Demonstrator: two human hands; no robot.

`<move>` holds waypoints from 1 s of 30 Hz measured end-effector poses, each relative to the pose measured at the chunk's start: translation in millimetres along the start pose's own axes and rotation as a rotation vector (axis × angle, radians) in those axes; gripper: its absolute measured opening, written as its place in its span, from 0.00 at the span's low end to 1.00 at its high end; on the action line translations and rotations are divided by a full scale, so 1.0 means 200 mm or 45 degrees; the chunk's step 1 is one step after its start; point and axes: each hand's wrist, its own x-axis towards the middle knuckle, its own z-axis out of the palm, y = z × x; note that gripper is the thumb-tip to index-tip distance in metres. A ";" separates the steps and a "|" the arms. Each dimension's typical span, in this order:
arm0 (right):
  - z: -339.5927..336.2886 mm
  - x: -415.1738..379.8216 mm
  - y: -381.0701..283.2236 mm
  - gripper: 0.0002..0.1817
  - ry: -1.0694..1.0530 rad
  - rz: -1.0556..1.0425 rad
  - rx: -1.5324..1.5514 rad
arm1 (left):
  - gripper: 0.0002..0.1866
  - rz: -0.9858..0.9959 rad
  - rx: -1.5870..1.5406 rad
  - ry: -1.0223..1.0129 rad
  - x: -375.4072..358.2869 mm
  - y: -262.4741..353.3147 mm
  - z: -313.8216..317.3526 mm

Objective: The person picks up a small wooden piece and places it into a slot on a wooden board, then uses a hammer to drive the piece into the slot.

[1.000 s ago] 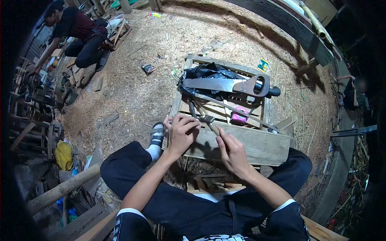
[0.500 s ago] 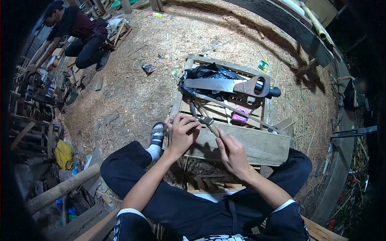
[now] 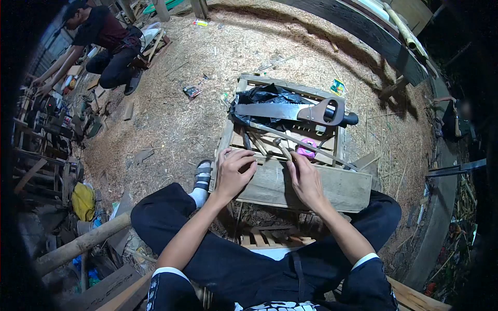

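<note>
1. Wooden-handled hammer with a small dark head (image 3: 285, 151) slants up from the right hand (image 3: 307, 181), whose fingers close round its handle; its head is above the slats, just left of a round pink tape measure (image 3: 307, 149).
2. Left hand (image 3: 235, 173), fingers curled, is at the left end of a wide grey-brown wooden plank (image 3: 332, 186); whether it pinches anything, I cannot tell.
3. Beyond, a brown-handled steel handsaw (image 3: 275, 111) lies across crumpled black plastic (image 3: 270, 94) on a slatted wooden frame (image 3: 228, 132).
4. Far left, another person (image 3: 106, 39) crouches, arms outstretched.
</note>
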 end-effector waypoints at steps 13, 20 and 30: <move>0.00 -0.10 -0.02 0.16 -0.096 -0.096 -0.014 | 0.08 -0.107 0.008 0.115 -0.25 0.12 -0.01; -0.02 -0.11 -0.02 0.16 -0.166 -0.114 0.011 | 0.07 -0.165 0.043 0.116 -0.30 0.15 0.00; -0.01 -0.15 -0.03 0.18 -0.161 -0.130 0.044 | 0.08 -0.206 0.080 0.135 -0.41 0.20 -0.02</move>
